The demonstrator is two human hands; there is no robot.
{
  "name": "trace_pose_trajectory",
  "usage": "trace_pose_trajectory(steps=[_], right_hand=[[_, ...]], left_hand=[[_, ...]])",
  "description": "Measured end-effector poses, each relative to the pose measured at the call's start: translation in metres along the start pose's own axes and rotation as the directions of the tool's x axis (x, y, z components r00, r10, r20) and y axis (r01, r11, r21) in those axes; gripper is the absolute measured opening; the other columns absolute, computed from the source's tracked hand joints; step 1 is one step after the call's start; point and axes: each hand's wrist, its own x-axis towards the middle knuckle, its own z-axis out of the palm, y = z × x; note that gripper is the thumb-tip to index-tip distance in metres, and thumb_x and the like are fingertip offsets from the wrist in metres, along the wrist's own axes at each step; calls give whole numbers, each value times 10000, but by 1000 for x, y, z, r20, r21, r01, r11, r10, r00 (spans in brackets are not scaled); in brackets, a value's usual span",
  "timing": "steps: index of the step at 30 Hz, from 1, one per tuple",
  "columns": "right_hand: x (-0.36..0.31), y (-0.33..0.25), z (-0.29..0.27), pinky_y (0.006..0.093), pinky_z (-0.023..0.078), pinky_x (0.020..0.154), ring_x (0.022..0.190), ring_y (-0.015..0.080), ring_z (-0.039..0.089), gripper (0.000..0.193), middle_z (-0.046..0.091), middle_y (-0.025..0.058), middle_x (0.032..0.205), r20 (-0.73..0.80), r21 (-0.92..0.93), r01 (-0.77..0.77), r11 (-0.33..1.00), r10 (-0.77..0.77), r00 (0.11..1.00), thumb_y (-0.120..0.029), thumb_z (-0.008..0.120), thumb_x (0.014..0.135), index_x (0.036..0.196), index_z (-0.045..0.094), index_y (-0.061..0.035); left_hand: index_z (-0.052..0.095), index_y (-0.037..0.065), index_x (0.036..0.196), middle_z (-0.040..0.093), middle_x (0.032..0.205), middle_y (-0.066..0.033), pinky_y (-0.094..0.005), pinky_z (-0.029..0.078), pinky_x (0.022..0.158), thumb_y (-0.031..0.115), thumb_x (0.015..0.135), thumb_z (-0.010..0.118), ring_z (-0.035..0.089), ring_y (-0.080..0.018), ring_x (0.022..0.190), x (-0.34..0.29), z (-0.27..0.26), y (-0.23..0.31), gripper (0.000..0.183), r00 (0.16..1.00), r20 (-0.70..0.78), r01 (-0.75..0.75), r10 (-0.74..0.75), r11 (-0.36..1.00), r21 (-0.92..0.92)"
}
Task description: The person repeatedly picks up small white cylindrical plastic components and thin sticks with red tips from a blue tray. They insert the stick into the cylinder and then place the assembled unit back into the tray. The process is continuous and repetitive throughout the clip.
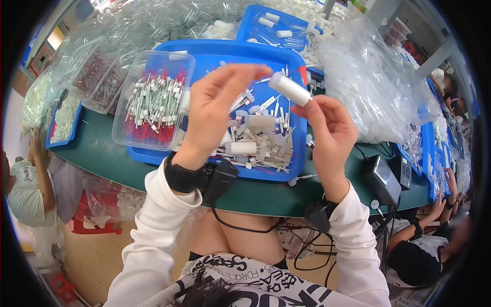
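My right hand (pixel 332 125) pinches a white cylindrical tube (pixel 291 90) by its lower end, between thumb and fingers. The tube is tilted, and its translucent capped end points up and left. Just left of that end is my left hand (pixel 217 105), its fingers stretched toward it and blurred by motion; whether they hold anything cannot be made out. Both hands are above a blue tray (pixel 299 153) with many small white plastic parts, sticks and a few white cylinders (pixel 240 148) lying in it.
A clear plastic box (pixel 118 130) of red-and-white stick parts overlaps the tray's left side. Clear bags (pixel 368 87) are heaped at right, and another blue tray (pixel 248 25) stands behind. A black device (pixel 383 179) with cables sits on the green table (pixel 102 146). Other people work at both sides.
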Motion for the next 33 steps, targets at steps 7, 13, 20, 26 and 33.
trace_pose_trajectory(steps=[7,13,20,26,33], right_hand=[[17,19,-23,313,421,719,794,214,560,102,639,65,851,189,-709,327,624,-279,942,-97,674,743,837,657,-60],[19,9,-21,353,402,789,900,256,524,99,602,53,930,153,-748,370,551,-400,904,-86,647,723,821,660,-85],[41,18,7,380,398,822,929,248,527,92,595,35,944,628,-672,655,346,-203,751,-86,653,688,774,649,-118],[45,34,-3,381,390,845,954,246,523,115,589,39,964,506,-768,549,329,-214,836,-162,662,709,823,659,-146],[27,13,1,469,277,957,1126,300,419,195,577,27,1062,674,-582,586,565,-67,735,-192,709,698,891,677,-187]], left_hand=[[646,-13,954,646,843,-46,-186,410,628,81,860,586,541,-61,704,6,-30,15,145,960,-179,-124,214,902,414],[660,9,839,579,680,26,-183,350,550,104,795,662,476,-45,614,6,-34,9,105,978,-203,59,39,888,457],[680,88,863,634,920,-31,-299,424,726,122,728,687,551,-186,819,1,-35,-11,139,946,275,-320,171,364,875],[683,93,859,541,1139,-109,-384,387,880,164,745,665,478,-293,1018,-5,-36,-15,135,944,330,-310,-12,313,898],[648,6,823,578,1091,-124,-349,453,754,58,776,610,564,-286,862,-5,-43,-17,80,967,256,-229,-9,410,883]])
